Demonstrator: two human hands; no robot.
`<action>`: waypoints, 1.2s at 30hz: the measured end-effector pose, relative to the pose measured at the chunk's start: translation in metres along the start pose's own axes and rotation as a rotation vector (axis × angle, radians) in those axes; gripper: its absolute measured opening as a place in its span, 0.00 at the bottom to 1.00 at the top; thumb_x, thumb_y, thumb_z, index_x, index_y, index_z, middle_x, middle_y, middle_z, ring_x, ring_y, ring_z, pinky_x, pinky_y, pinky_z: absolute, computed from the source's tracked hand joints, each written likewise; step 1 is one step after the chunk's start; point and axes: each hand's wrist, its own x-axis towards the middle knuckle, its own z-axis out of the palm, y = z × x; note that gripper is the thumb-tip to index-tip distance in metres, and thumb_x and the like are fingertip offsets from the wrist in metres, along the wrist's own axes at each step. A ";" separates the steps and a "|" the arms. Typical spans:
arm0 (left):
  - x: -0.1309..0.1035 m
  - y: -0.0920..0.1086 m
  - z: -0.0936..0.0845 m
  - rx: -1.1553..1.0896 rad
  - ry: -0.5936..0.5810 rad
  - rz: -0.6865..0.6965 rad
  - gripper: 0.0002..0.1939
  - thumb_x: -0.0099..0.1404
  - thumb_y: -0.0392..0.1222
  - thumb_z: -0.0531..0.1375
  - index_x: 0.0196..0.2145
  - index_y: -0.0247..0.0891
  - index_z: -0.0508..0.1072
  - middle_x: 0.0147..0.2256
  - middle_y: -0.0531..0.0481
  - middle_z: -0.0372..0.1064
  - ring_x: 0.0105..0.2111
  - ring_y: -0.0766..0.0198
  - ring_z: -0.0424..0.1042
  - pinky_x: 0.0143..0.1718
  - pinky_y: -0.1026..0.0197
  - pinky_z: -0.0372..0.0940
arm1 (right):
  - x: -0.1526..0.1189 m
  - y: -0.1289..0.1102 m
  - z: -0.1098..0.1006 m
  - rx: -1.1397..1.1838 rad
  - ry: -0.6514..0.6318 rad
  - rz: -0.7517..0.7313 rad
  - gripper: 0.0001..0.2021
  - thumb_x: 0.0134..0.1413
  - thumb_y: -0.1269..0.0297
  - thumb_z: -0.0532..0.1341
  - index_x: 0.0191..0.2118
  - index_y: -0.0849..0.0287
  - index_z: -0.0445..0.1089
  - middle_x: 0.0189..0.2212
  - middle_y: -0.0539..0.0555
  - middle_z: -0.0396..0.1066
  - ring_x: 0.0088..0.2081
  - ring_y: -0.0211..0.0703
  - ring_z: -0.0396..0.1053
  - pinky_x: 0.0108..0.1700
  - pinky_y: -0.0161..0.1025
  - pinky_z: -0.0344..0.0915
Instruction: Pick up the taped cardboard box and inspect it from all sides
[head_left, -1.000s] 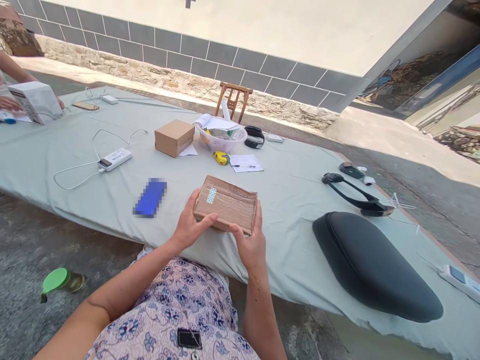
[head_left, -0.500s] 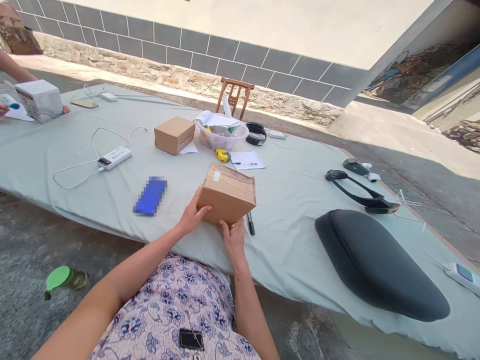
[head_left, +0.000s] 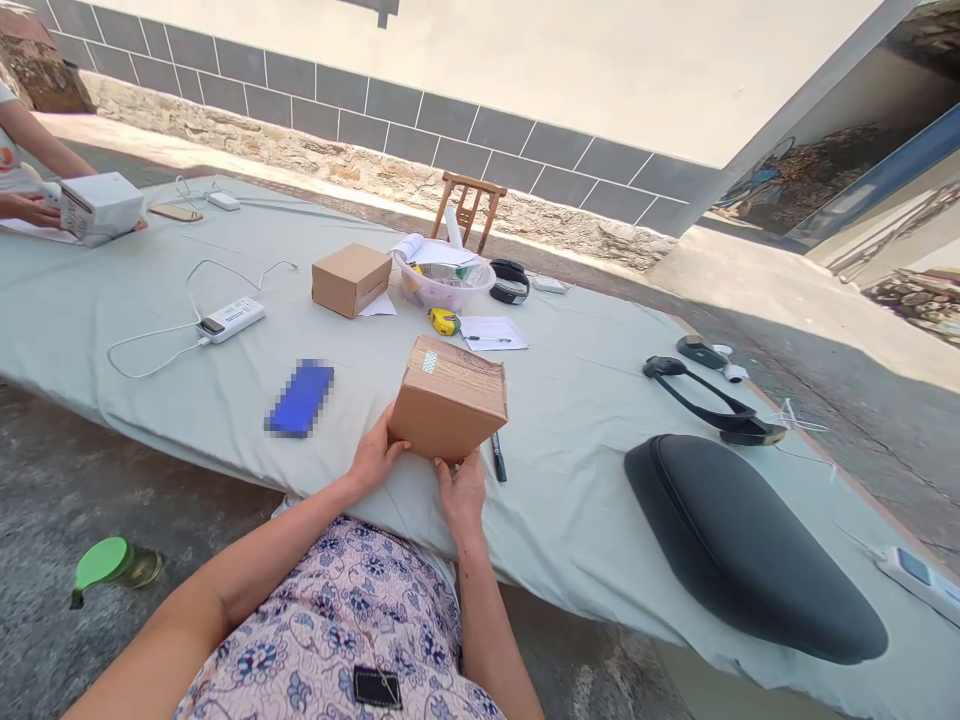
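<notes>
A brown cardboard box (head_left: pixel 450 415) with a small patterned label on its top is tilted between my two hands, close to the table's front edge. My left hand (head_left: pixel 376 452) grips its lower left corner, thumb on the near face. At the lower right, my right hand (head_left: pixel 461 495) holds the bottom edge, with the thumb in front and the other fingers hidden under the box. A black marker (head_left: pixel 499 457) lies on the cloth just right of the box. Left of my hands is a blue pixelated rectangle (head_left: pixel 301 398).
Behind the box are a yellow tape measure (head_left: pixel 444 321), a paper with a pen (head_left: pixel 499 333), a second cardboard box (head_left: pixel 351 280) and a filled plastic basin (head_left: pixel 442 288). A black seat cushion (head_left: pixel 750 550) lies right. A co-worker's hand (head_left: pixel 34 210) is by a white box (head_left: pixel 101 208).
My hands and the held box have shifted slightly down and left in view, and the box's near face is tipped a little more. The co-worker's white box has moved right.
</notes>
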 end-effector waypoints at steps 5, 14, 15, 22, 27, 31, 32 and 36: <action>0.011 0.007 0.000 -0.007 0.062 0.050 0.31 0.66 0.41 0.58 0.65 0.38 0.58 0.58 0.38 0.69 0.59 0.49 0.67 0.58 0.47 0.65 | 0.016 -0.018 -0.007 0.014 0.016 -0.009 0.26 0.53 0.57 0.58 0.57 0.60 0.61 0.39 0.59 0.71 0.43 0.56 0.68 0.44 0.52 0.67; 0.031 -0.009 0.001 0.014 0.009 -0.003 0.35 0.64 0.37 0.58 0.67 0.40 0.55 0.62 0.40 0.65 0.62 0.48 0.65 0.61 0.43 0.62 | 0.036 -0.001 0.011 -0.020 -0.084 0.029 0.33 0.49 0.57 0.59 0.60 0.63 0.57 0.43 0.62 0.71 0.46 0.58 0.68 0.49 0.55 0.66; 0.030 -0.010 0.001 0.019 0.012 0.000 0.35 0.64 0.37 0.58 0.67 0.40 0.55 0.62 0.40 0.65 0.62 0.48 0.65 0.61 0.43 0.62 | 0.035 0.001 0.013 -0.025 -0.075 0.015 0.32 0.49 0.57 0.59 0.61 0.63 0.57 0.44 0.62 0.71 0.46 0.58 0.68 0.49 0.55 0.66; 0.029 -0.008 -0.001 0.034 0.001 -0.007 0.35 0.63 0.36 0.57 0.67 0.38 0.55 0.62 0.38 0.65 0.61 0.48 0.66 0.61 0.44 0.62 | 0.029 -0.003 0.013 -0.082 -0.051 -0.041 0.30 0.50 0.57 0.58 0.58 0.64 0.58 0.48 0.66 0.71 0.49 0.61 0.68 0.52 0.57 0.65; 0.029 -0.004 -0.005 0.036 -0.020 -0.015 0.33 0.63 0.36 0.57 0.65 0.38 0.58 0.59 0.40 0.69 0.59 0.48 0.68 0.60 0.45 0.63 | 0.028 -0.010 0.009 -0.048 -0.078 0.013 0.28 0.54 0.54 0.56 0.57 0.66 0.59 0.44 0.65 0.71 0.45 0.58 0.68 0.50 0.56 0.65; 0.028 -0.002 -0.008 0.036 -0.032 -0.013 0.33 0.63 0.36 0.58 0.65 0.37 0.59 0.59 0.39 0.68 0.61 0.49 0.66 0.61 0.46 0.61 | 0.028 -0.018 0.000 0.007 -0.139 0.089 0.31 0.52 0.55 0.58 0.59 0.65 0.57 0.43 0.63 0.71 0.44 0.55 0.69 0.50 0.55 0.66; 0.028 -0.001 -0.008 0.035 -0.038 -0.013 0.33 0.63 0.35 0.58 0.66 0.37 0.58 0.60 0.40 0.67 0.61 0.49 0.66 0.61 0.46 0.62 | 0.029 -0.021 -0.005 0.052 -0.174 0.094 0.31 0.52 0.56 0.59 0.61 0.64 0.56 0.45 0.63 0.71 0.44 0.55 0.69 0.51 0.56 0.66; 0.027 0.000 -0.009 0.039 -0.047 -0.009 0.36 0.64 0.35 0.57 0.68 0.41 0.54 0.62 0.42 0.65 0.61 0.51 0.66 0.62 0.48 0.62 | 0.034 -0.028 -0.032 0.323 -0.424 0.130 0.38 0.53 0.55 0.62 0.68 0.52 0.50 0.60 0.63 0.64 0.55 0.55 0.68 0.57 0.56 0.65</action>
